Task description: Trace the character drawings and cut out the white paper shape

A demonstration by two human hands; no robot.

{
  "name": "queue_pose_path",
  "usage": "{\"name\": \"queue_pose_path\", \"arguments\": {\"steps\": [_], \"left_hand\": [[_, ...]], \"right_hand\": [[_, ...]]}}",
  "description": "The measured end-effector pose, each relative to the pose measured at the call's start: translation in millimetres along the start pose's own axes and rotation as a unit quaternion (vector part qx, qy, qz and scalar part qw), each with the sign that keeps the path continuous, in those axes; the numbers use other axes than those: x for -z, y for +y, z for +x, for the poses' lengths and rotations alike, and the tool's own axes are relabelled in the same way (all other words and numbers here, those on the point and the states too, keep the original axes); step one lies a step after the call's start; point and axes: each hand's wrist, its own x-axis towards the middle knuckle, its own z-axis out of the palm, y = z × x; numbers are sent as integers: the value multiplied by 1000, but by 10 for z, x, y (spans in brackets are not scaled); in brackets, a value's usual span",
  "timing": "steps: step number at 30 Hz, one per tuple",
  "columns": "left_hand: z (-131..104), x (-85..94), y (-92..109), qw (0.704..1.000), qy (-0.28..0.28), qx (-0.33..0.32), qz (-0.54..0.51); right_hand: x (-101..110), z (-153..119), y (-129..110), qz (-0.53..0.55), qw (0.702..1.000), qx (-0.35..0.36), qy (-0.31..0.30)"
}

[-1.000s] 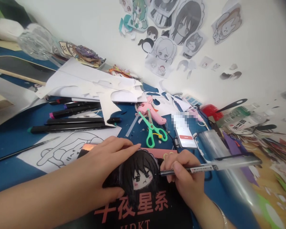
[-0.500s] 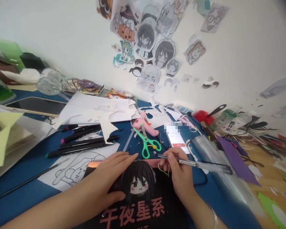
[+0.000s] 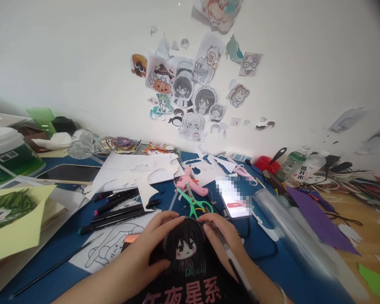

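Observation:
A black-haired cartoon character cutout (image 3: 184, 249) lies on a black sheet with pink Chinese lettering (image 3: 185, 292); whether the sheet is paper or cloth I cannot tell. Along the cutout's left side rests my left hand (image 3: 156, 238), fingers stretched out and fingertips at its top edge. My right hand (image 3: 223, 236) holds a slim pen (image 3: 229, 253), which slants down toward my wrist. The fingertips of that hand touch the cutout's upper right edge. Just beyond both hands lie green scissors (image 3: 194, 202), with a pink glue gun (image 3: 191, 181) behind them.
A phone (image 3: 237, 207) with a lit screen lies beyond my right hand. Several black markers (image 3: 114, 215), a line drawing (image 3: 107, 251) and a thin brush (image 3: 53, 268) are at left. A clear plastic roll (image 3: 291, 230) and purple paper (image 3: 323, 219) lie at right. Paper cutouts cover the wall.
My right hand has moved left and turned, bringing its fingertips to the cutout's top edge; the pen now points down along the hand. The view has tilted up.

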Motion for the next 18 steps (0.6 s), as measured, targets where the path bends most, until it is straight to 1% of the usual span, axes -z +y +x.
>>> {"name": "queue_pose_path", "arguments": {"steps": [3,5,6,9,11,14,18], "left_hand": [[19,-5,-23,999,28,16,-20],[41,-22,-51,996,36,38,-75],[55,-33,-66,991,32,48,-118],[93,-54,-106,962,5,60,-266],[111,-48,-114,941,-7,65,-332],[127,-18,-94,926,-7,91,-366],[139,16,-30,918,-7,134,-374]], "right_hand": [[-29,17,32,22,1000,5,20],[-51,24,48,66,997,-11,48],[-61,25,49,88,994,-20,61],[-79,28,29,150,984,-48,87],[-79,34,16,178,977,-67,99],[-63,53,34,196,973,-74,96],[-47,71,78,216,973,-62,60]]}}
